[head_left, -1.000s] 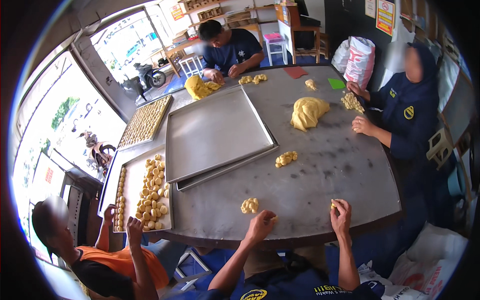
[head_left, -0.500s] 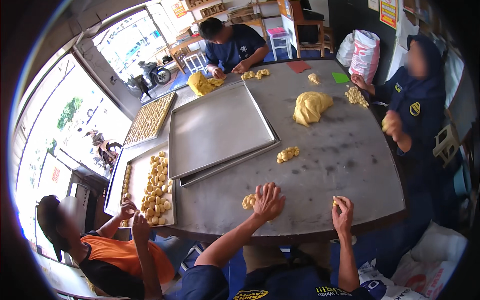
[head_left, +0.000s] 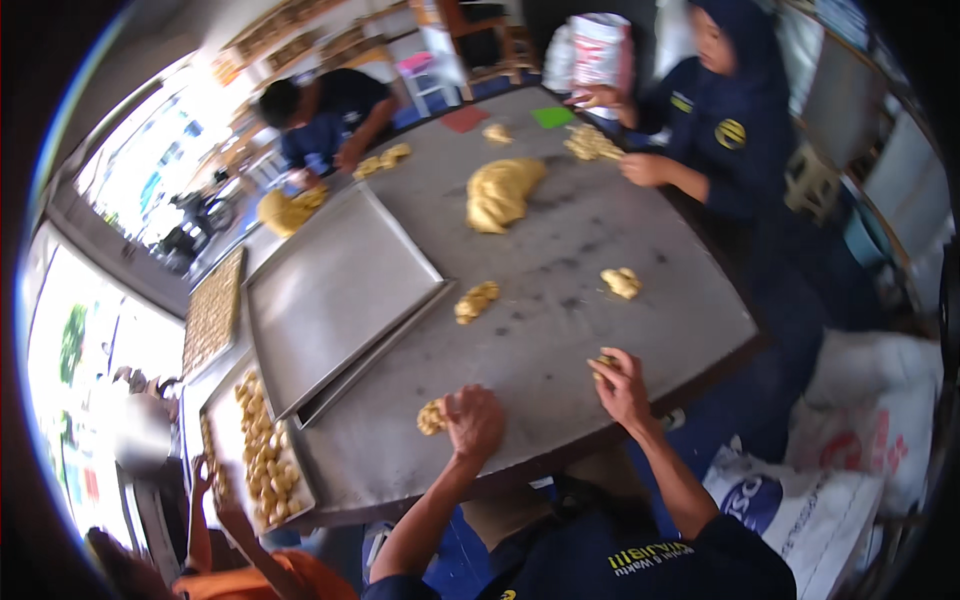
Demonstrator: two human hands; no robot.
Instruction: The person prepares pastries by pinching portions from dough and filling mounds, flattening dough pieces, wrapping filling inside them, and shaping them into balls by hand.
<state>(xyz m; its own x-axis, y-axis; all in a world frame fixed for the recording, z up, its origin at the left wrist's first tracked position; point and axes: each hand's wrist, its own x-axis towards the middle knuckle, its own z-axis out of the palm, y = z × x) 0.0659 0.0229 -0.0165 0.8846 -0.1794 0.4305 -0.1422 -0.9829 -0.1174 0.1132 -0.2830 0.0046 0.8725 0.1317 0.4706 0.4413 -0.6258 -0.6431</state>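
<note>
dough clump [head_left: 431, 418] partly hidden, orange shirt [head_left: 318, 574] cut off

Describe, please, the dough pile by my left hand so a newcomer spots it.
On the big grey table, find your left hand near the edge closest to you. The lumpy dough pile shows just left of it, the only pile that your hand partly hides.

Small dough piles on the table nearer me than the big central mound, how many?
3: near pile partly covered by your left hand, middle pile right of the stacked trays, right pile beyond your right hand. More may be hidden beneath the hands.
</note>
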